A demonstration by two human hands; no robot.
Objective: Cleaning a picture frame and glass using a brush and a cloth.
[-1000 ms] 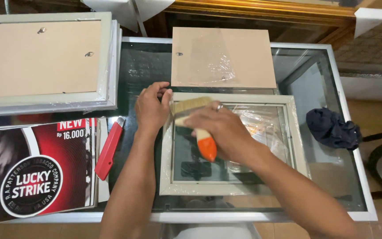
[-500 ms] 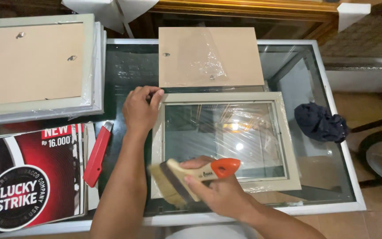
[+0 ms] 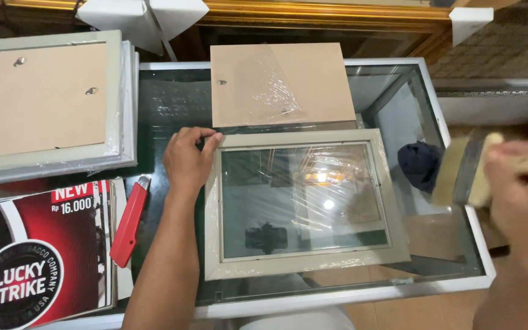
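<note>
I am holding the frame (image 3: 304, 205) flat in the middle of the glass tabletop (image 3: 172, 98) with my open left hand (image 3: 187, 160). My right hand (image 3: 524, 195) is gripping the brush (image 3: 462, 171) at the right edge. I think I am mid-dusting; next the brush needs to meet the glass softly.

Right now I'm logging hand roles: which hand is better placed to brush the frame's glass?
Probably the right hand: it holds the brush, raised off to the frame's right. The left hand is occupied, resting on the picture frame at its top-left corner.
</note>
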